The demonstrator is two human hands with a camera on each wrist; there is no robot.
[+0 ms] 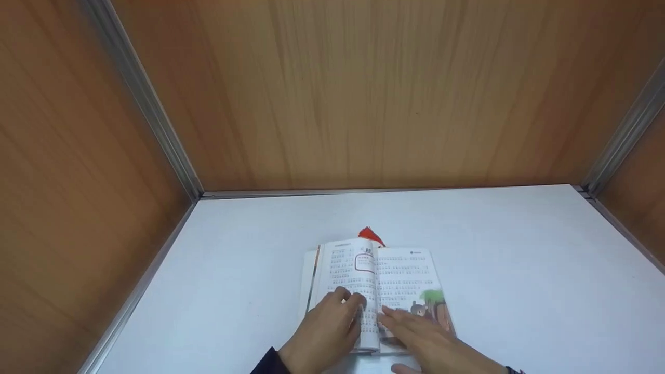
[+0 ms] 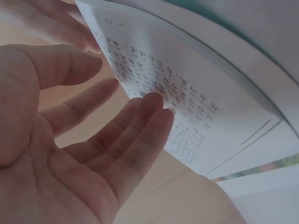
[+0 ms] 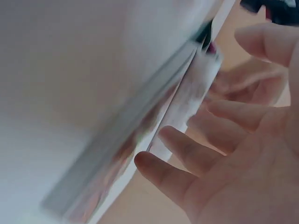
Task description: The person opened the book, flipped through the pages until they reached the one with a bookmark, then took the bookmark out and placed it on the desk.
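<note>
The open book point(image 1: 376, 291) lies flat near the front edge of the white table point(image 1: 519, 270). The left hand point(image 1: 324, 332) presses its left page with relaxed fingers point(image 2: 149, 116); the right hand point(image 1: 423, 337) rests flat on the right page. Uneven pressure could crease a page or slide the book.

Worked at a white table point(image 1: 519, 270), smooth and matte, evenly lit with no hard shadows. Boxed in on three sides by wood-grain panels: a back panel point(image 1: 384, 93) straight ahead, a left panel point(image 1: 67, 171) and a right panel point(image 1: 641, 176) angling toward the viewer. Joined at the corners by grey metal strips point(image 1: 150, 109), with a thin metal trim point(image 1: 384, 191) along the foot of the back panel.
</note>
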